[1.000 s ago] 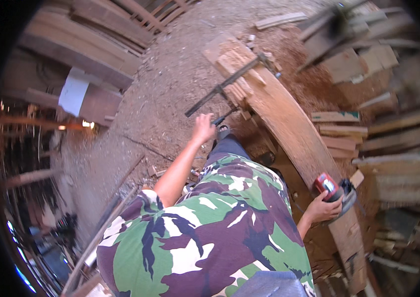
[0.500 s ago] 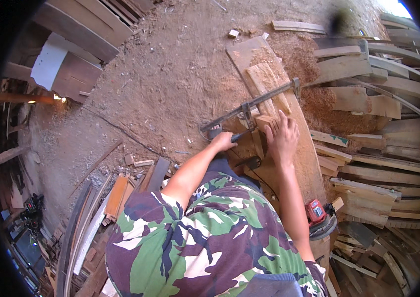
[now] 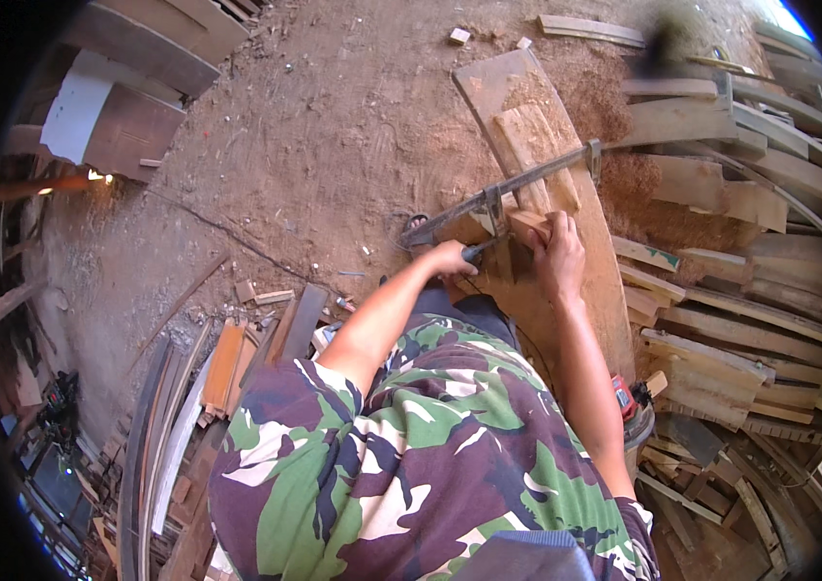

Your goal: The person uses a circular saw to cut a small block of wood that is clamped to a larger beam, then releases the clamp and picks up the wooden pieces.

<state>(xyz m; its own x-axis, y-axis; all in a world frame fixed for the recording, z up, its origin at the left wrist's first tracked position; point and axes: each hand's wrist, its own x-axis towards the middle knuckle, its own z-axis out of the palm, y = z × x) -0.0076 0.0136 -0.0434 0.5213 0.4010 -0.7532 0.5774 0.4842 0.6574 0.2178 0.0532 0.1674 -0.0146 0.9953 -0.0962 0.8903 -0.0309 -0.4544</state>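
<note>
A long metal bar clamp (image 3: 539, 178) lies slantwise across the workbench plank (image 3: 597, 290), its far jaw over the plank's right edge. My left hand (image 3: 448, 258) is closed round the clamp's dark handle (image 3: 472, 254), left of the plank. In my right hand (image 3: 562, 261) is a small wooden block (image 3: 528, 227), pinched between thumb and fingers just below the clamp bar. Beyond the bar, a pale shaped piece of wood (image 3: 524, 136) lies on the plank, dusted with shavings. My right palm hides part of the block.
A red power tool (image 3: 624, 395) rests by my right forearm. Curved boards (image 3: 769, 257) are stacked along the right, with sawdust (image 3: 614, 126) beside them. Wood offcuts (image 3: 227, 363) lie at lower left, and a dark cable (image 3: 246, 242) crosses the dirt floor.
My right fingers have drawn in from lying across the block to gripping its near side. My left hand stays on the clamp handle. The whole view has shifted slightly.
</note>
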